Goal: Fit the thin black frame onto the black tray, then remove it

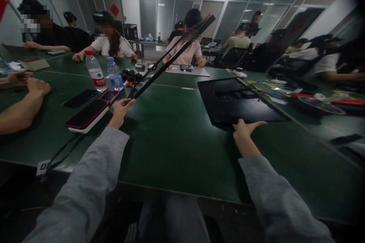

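Our left arm, in a soft grey knit sleeve, runs up from seven o'clock toward the middle of the view, and the left hand [121,111] bends at the wrist with the fingers curled. Its grip is clamped on the near end of a long black rod [173,55]: thin, straight, matte, rising at a slant toward one o'clock over the worktop [171,136]. A second slim black rod lies close alongside it, and we cannot tell whether the hand holds that one too.

Our right arm comes in from five o'clock, the same grey sleeve pulled back from the wrist. The right hand [246,129] lies palm down with fingers spread apart and flat, closed on nothing, fingertips touching the near edge of a black tray [236,100]. The tray is a flat, dull rectangle with shallow recesses, lying at about two o'clock from the middle of the view.

The worktop is a smooth dark green sheet with a faint seam across it. Just at nine o'clock from our left hand lies a phone [88,115], glossy black glass in a red and white case, with a smaller one touching its far end. Beyond them, at eleven o'clock, stand two clear plastic bottles [96,72], one red-capped, one blue-capped. Another person's bare forearm [19,110] rests on the worktop at nine o'clock.
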### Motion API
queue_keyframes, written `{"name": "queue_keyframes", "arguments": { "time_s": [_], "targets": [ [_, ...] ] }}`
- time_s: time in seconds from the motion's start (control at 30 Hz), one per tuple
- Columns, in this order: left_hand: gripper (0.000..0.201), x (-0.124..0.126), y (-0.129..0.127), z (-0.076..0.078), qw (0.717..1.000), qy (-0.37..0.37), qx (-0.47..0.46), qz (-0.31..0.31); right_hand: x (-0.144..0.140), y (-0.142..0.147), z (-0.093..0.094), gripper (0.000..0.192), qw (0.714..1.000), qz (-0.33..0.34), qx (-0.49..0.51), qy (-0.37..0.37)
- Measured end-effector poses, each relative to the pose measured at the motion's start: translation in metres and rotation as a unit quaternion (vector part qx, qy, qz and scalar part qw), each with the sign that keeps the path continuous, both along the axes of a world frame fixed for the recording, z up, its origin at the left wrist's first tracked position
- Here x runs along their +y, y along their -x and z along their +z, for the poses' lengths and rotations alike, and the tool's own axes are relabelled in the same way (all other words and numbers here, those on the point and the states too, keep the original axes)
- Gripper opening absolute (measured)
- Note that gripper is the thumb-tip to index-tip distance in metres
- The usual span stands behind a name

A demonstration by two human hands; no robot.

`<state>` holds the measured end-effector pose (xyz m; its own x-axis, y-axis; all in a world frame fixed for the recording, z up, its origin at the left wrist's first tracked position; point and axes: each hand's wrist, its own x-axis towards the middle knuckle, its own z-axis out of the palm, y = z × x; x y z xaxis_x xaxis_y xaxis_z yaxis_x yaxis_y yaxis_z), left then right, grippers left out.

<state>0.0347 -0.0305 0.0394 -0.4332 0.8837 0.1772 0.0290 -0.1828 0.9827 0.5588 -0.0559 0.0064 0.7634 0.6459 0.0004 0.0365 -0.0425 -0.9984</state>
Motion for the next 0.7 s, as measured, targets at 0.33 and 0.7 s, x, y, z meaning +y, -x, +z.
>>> {"name": "queue_keyframes", "arguments": {
  "time_s": [0.33,0.7],
  "targets": [
    [0.046,-0.005,0.010,0.008,0.997,0.003,0.078,0.000,0.024,0.017,-0.005,0.113,0.955,0.291,0.054,0.028],
    [0.035,-0.011,0.011,0.006,0.954,-0.013,0.297,-0.034,0.043,0.005,0.015,0.061,0.967,0.222,-0.096,-0.085]
  ]
}}
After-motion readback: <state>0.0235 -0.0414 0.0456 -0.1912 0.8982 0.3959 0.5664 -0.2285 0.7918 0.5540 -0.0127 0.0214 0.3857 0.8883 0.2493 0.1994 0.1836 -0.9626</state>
